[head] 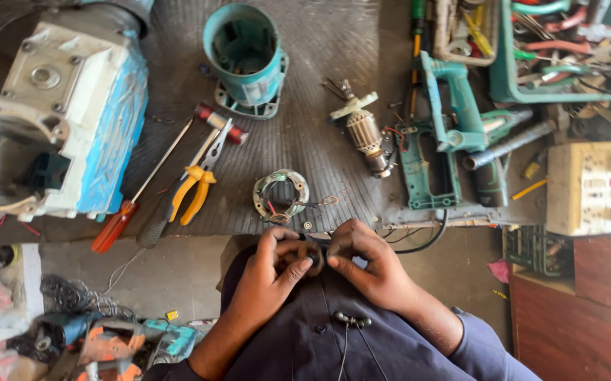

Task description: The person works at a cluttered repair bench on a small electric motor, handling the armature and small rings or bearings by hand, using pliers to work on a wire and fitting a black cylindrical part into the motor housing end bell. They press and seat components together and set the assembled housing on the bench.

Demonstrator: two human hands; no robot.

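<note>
Both hands pinch one small dark part at the bench edge: left hand (pixel 271 271) and right hand (pixel 362 264) close fingertips on the dark part (pixel 312 255), its black cable (pixel 418 243) trailing right. Ahead on the ribbed mat (pixel 319 141) lie a teal motor housing (pixel 243 53), armature (pixel 367 134) and stator ring (pixel 281 195), stripped out; reassembly appears undone.

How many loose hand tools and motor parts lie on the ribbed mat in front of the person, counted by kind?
Screwdrivers: 2, red handle and dark handle
Pliers: 1, yellow handles
Armature: 1
Stator ring: 1
Teal housing: 1
Total: 6
</note>
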